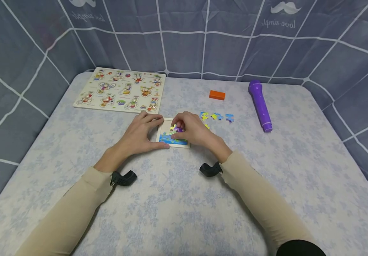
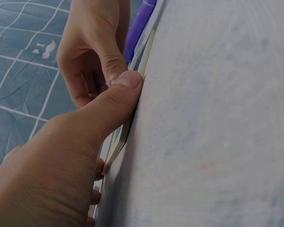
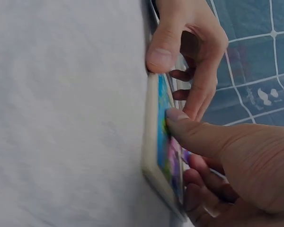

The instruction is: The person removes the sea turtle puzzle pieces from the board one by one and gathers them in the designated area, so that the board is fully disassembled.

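Note:
A small jigsaw board (image 1: 171,146) with a pale wooden frame lies on the table, a blue strip of joined pieces along its near side. My left hand (image 1: 140,134) grips the board's left side, thumb at the near edge and fingers at the far edge. Over the right half of the board, my right hand (image 1: 194,129) curls its fingers and thumb round a purple and green puzzle piece (image 1: 178,130). In the right wrist view the thumb tip touches the board's picture (image 3: 163,127) and the fingers partly hide the purple part.
Several loose blue and yellow puzzle pieces (image 1: 217,116) lie beyond the right hand. An orange block (image 1: 217,95) and a purple flashlight (image 1: 260,106) are farther right. A larger picture puzzle board (image 1: 120,90) lies at the back left, before a grey checked curtain (image 1: 184,49).

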A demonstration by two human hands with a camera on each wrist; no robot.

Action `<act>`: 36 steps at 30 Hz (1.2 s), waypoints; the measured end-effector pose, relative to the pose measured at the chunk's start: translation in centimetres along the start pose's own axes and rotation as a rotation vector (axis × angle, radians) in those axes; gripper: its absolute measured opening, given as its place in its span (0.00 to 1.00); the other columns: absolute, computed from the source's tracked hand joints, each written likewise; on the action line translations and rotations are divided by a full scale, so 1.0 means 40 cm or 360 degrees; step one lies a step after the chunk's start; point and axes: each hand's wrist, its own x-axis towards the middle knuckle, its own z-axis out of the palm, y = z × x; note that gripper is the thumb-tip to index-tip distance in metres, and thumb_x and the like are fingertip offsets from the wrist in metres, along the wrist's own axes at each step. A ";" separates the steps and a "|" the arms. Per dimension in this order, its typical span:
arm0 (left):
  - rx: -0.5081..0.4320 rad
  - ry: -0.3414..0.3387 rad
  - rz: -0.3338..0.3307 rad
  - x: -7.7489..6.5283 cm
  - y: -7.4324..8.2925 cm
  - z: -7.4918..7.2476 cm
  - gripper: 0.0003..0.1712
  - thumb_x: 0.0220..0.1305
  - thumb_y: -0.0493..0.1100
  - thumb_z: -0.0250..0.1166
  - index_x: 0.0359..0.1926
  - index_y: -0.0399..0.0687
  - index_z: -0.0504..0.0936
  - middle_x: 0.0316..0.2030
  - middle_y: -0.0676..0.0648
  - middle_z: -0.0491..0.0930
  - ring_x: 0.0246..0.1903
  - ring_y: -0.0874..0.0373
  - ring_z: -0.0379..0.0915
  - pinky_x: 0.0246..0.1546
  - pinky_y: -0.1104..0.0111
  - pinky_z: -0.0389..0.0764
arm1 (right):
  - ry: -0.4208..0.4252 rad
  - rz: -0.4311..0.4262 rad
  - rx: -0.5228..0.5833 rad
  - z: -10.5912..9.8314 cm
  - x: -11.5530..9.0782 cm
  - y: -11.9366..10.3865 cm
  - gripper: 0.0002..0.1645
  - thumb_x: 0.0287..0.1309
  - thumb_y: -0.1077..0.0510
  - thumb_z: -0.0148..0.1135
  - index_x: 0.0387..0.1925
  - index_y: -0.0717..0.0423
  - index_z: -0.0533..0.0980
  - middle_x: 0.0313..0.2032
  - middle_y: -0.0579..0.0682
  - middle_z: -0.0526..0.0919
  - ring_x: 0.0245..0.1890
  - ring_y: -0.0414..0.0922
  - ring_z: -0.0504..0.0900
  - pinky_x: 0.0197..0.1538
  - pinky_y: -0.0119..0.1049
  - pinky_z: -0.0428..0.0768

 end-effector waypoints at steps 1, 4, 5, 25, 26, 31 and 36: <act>0.0001 0.0001 0.0001 0.000 0.000 0.000 0.54 0.48 0.68 0.82 0.67 0.37 0.81 0.67 0.41 0.79 0.56 0.45 0.69 0.59 0.49 0.71 | 0.0033 -0.0026 -0.0011 0.005 -0.004 0.002 0.21 0.58 0.54 0.80 0.49 0.58 0.82 0.39 0.52 0.78 0.39 0.46 0.75 0.46 0.37 0.74; 0.0011 0.0001 0.0008 0.000 0.000 -0.001 0.54 0.48 0.68 0.82 0.67 0.37 0.81 0.67 0.41 0.79 0.56 0.45 0.69 0.59 0.49 0.72 | 0.0148 -0.0098 -0.0016 0.019 -0.018 0.009 0.20 0.60 0.55 0.79 0.51 0.57 0.83 0.41 0.53 0.80 0.41 0.47 0.77 0.47 0.38 0.76; 0.0013 0.0000 0.0008 0.001 0.000 -0.001 0.54 0.48 0.68 0.82 0.67 0.37 0.81 0.67 0.41 0.79 0.56 0.45 0.69 0.58 0.49 0.72 | 0.0185 -0.0115 -0.0002 0.024 -0.023 0.010 0.19 0.62 0.56 0.77 0.52 0.57 0.83 0.41 0.53 0.80 0.41 0.47 0.78 0.48 0.38 0.78; 0.0015 0.0018 0.0003 0.004 -0.002 0.002 0.55 0.44 0.68 0.83 0.66 0.37 0.82 0.66 0.41 0.79 0.54 0.44 0.69 0.56 0.50 0.71 | 0.0687 0.0061 0.0530 -0.064 -0.122 0.076 0.12 0.67 0.64 0.71 0.51 0.59 0.85 0.41 0.55 0.86 0.42 0.45 0.84 0.47 0.30 0.85; 0.0013 0.0018 0.0001 0.004 -0.002 0.002 0.55 0.44 0.68 0.83 0.66 0.37 0.82 0.66 0.41 0.79 0.54 0.44 0.69 0.56 0.50 0.71 | 0.0706 0.0091 0.0514 -0.076 -0.133 0.088 0.12 0.67 0.64 0.70 0.51 0.59 0.85 0.41 0.56 0.86 0.43 0.45 0.84 0.47 0.28 0.84; 0.0017 0.0022 0.0000 0.004 0.001 -0.001 0.55 0.44 0.67 0.83 0.66 0.36 0.82 0.66 0.40 0.79 0.54 0.44 0.69 0.55 0.50 0.70 | 0.0751 0.0248 0.0408 -0.112 -0.178 0.155 0.12 0.68 0.64 0.70 0.51 0.60 0.85 0.42 0.58 0.86 0.43 0.47 0.83 0.44 0.22 0.79; 0.0008 0.0023 -0.0008 0.003 0.002 -0.001 0.55 0.44 0.67 0.84 0.66 0.36 0.82 0.66 0.40 0.79 0.52 0.44 0.69 0.53 0.51 0.70 | 0.0721 0.0337 0.0302 -0.107 -0.200 0.203 0.11 0.69 0.63 0.69 0.51 0.60 0.85 0.41 0.58 0.87 0.42 0.48 0.84 0.43 0.21 0.78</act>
